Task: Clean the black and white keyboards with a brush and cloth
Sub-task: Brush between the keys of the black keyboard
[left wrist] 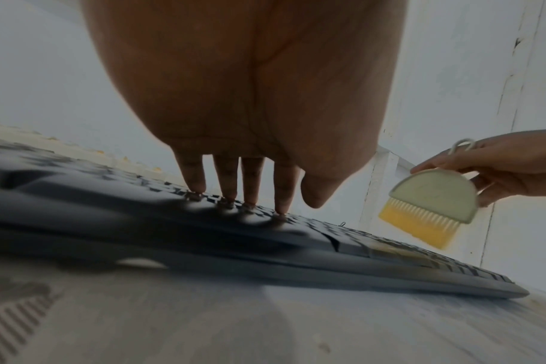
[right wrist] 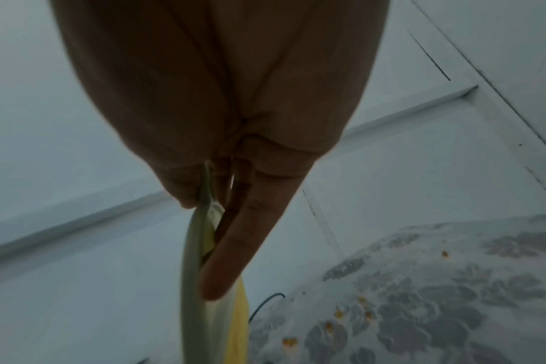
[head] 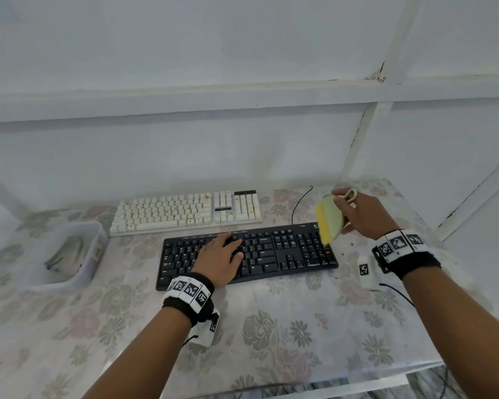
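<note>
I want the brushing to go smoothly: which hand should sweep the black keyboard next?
The right hand. It already grips the brush, bristles down, just above the right end of the black keyboard. The left hand holds no tool; its straight fingers press on the keys, probably steadying the board.

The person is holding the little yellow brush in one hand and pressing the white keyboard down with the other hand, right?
Not quite. The left hand rests on the black keyboard, not the white keyboard, which lies untouched behind it. The right hand does hold the brush. The head view shows this.
</note>
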